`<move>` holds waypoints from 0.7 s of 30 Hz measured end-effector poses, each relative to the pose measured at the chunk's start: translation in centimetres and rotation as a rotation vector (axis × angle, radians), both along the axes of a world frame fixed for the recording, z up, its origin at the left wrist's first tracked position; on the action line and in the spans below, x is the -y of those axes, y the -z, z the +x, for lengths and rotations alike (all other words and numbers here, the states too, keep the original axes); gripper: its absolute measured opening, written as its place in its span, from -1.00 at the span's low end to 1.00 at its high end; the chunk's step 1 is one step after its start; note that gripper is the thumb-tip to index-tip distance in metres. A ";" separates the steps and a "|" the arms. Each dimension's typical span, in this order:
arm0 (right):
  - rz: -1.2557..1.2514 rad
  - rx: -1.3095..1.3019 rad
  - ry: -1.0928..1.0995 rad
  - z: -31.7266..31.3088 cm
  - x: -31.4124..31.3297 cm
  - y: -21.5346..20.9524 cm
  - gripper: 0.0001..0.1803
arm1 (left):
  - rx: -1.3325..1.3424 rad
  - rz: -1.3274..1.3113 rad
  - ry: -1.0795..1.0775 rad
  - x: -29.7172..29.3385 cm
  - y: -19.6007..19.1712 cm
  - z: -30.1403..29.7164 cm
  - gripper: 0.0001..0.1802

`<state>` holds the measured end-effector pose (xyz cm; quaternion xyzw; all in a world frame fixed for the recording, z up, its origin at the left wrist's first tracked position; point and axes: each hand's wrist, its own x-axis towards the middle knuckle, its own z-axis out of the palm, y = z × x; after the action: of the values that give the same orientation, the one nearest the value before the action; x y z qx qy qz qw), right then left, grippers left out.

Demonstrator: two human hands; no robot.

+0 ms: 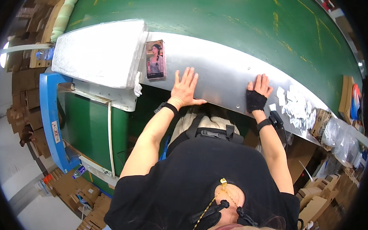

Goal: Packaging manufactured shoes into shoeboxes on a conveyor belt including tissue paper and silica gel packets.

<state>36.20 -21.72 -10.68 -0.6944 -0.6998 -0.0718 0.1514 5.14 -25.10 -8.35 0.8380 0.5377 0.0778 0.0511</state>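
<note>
My left hand [185,90] lies on the near edge of a metal ledge [223,66], bare, its fingers stretched out and thumb spread. Further right, my right hand [258,92] wears a black fingerless glove and rests on the same ledge with its fingers reaching away from me. Neither hand holds anything. Just left of and beyond my left hand lies a phone [155,59] with a lit screen. A large white wrapped block [99,53] sits left of the phone. Beside my right wrist is a heap of small white paper pieces [296,108].
Beyond the ledge runs a green conveyor belt [212,15] with yellow scuffs. A blue frame [52,120] stands at the left. Clear plastic bags [341,141] lie at the right end of the ledge. Cardboard boxes [89,193] are stacked at the lower left.
</note>
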 end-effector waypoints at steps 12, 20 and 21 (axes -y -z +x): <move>0.072 -0.042 0.019 0.7 -0.7 -0.3 -0.47 | -0.109 0.021 0.020 -0.7 -0.9 1.0 0.17; 0.100 -0.081 0.035 -0.3 0.7 1.4 -0.46 | -0.108 -0.060 0.032 1.1 -1.6 0.4 0.15; 0.015 -0.116 0.036 -0.6 0.8 1.2 -0.44 | -0.082 -0.035 0.038 1.4 -1.5 0.0 0.14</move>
<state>35.55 -22.52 -11.84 -0.7087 -0.6768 -0.0393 0.1955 5.11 -26.53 -6.84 0.8494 0.5248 0.0332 0.0450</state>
